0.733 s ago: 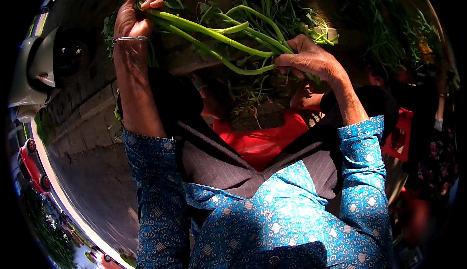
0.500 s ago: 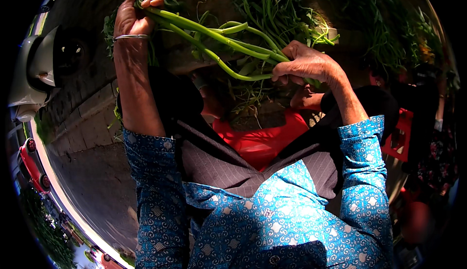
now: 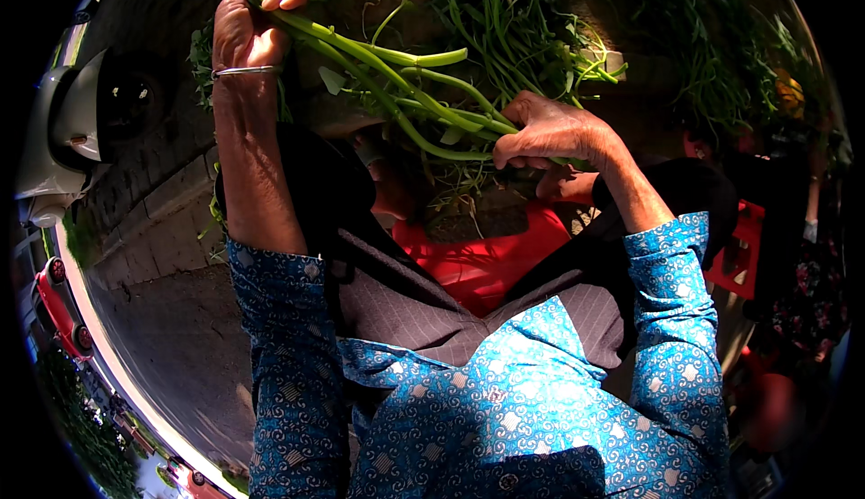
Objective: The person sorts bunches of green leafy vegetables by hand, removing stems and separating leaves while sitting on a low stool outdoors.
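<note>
Long, green leafy stems [image 3: 423,59] bridge open room between left hand [image 3: 248,26], clamped on them near the view's edge, and right hand [image 3: 551,129], its grip partly hidden.

The blue shirt [image 3: 505,391] bears white scrolls and pale motifs; its sleeves [image 3: 674,310] end in broad cuffs [image 3: 665,236]. Dark trousers [image 3: 405,310] carry fine pinstripes, and a silvery bangle [image 3: 245,71] rings the left wrist [image 3: 240,91].

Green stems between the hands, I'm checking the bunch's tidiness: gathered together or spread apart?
Partly spread: gathered at the left hand, the green stems fan out, one end jutting clear of the right hand.
</note>
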### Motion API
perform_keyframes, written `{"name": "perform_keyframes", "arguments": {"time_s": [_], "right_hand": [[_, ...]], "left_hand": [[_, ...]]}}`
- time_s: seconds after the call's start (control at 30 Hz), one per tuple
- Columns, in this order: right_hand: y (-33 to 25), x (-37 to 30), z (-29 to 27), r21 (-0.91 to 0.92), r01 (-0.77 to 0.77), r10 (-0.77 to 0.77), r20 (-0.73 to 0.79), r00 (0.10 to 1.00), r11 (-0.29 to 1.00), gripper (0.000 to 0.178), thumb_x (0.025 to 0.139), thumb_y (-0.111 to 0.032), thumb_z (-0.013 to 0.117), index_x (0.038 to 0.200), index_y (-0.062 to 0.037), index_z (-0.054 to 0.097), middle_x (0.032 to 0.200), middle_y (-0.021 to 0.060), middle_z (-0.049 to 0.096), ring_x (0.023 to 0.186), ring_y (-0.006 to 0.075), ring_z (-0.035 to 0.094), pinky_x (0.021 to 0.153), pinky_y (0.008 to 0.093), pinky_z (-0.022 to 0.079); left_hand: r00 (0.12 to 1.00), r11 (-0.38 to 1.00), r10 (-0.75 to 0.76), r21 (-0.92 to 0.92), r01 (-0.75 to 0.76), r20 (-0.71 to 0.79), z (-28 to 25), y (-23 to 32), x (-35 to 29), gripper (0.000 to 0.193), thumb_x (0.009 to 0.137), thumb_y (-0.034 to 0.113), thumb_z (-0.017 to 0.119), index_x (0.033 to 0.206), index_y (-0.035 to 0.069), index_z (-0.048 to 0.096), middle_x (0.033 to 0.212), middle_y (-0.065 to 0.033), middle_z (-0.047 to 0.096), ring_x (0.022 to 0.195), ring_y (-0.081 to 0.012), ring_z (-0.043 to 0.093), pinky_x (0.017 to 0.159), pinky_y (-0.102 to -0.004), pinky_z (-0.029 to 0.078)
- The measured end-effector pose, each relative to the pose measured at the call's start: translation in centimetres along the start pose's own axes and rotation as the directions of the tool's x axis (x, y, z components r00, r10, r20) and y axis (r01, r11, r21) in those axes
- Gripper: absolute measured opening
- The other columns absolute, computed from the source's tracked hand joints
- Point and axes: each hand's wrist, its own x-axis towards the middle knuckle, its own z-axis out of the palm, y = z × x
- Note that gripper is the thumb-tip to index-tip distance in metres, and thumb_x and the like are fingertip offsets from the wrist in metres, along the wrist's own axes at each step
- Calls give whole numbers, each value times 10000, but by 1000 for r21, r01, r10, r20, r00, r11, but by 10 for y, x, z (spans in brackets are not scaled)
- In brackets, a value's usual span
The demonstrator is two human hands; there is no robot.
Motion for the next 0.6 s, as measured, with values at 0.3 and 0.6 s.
{"name": "perform_keyframes", "arguments": {"time_s": [0.3,0.6], "right_hand": [[0,1,1,68,45,-44,-4,999,997,216,612,-203,645,555,-26,536,493,6,513,398,75,454,390,219,349],[4,8,2,49,44,-41,-72,997,998,208,609,-205,629,569,-18,547,494,16,512,404,82,461,388,222,352]], "left_hand": [[996,997,78,18,-79,50,2,3,-5,203,928,146,429,949,-56,427,694,-29,323,530,-118,302,520,-254,289],[988,995,91,26,-94,126,8,-3,-7,211,931,154,424,951,-56,423,690,-27,327,525,-118,304,528,-253,290]]}}
